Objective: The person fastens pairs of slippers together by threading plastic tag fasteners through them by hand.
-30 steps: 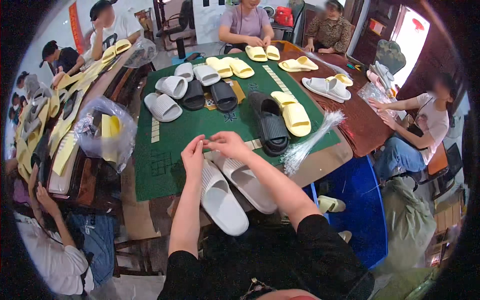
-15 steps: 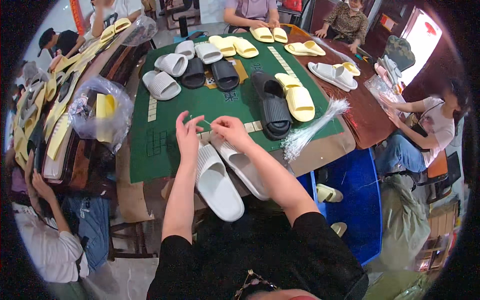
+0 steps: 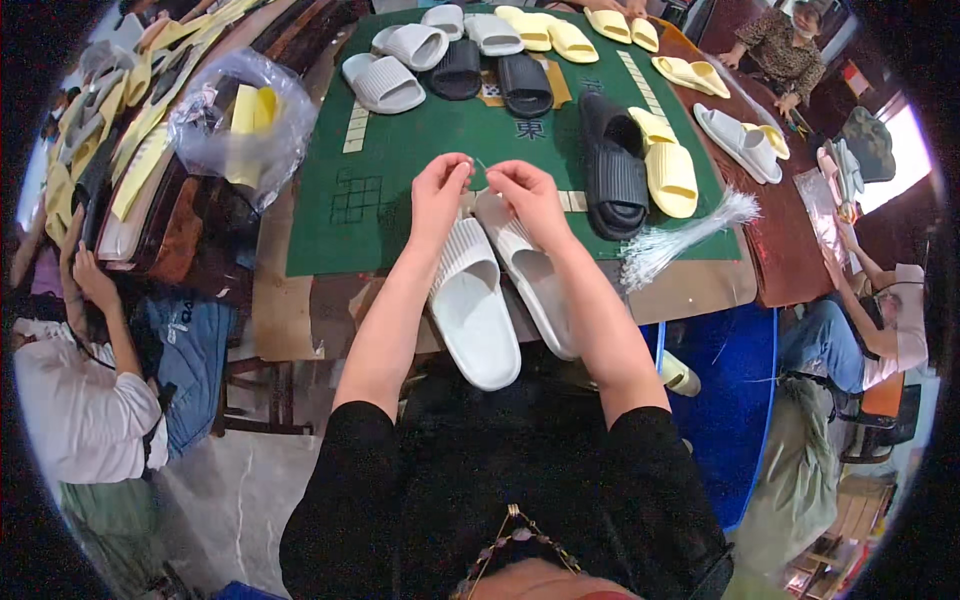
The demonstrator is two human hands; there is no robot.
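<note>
- Strand [image 3: 480, 163], thin, pinched in the grip of your right hand [image 3: 528, 200].
- Whether your left hand [image 3: 438, 198] closes its grip, I cannot tell.
- Pale slippers [image 3: 478, 325] below, at the table [image 3: 285, 320] edge.
- Dark lettering [image 3: 528, 130] on green mat [image 3: 330, 240].

Black short-sleeved top [image 3: 520, 455] is worn; beaded chain [image 3: 520, 535] with gold-toned parts is noted; left hand [image 3: 438, 200] and right hand [image 3: 532, 198] are bare.

Left of the green mat [image 3: 430, 130] lay a clear plastic bag [image 3: 213, 130]; to the mat's lower right stood a blue bin [image 3: 735, 400]; beyond its upper right corner appeared a person in spotted clothing [image 3: 785, 45].
</note>
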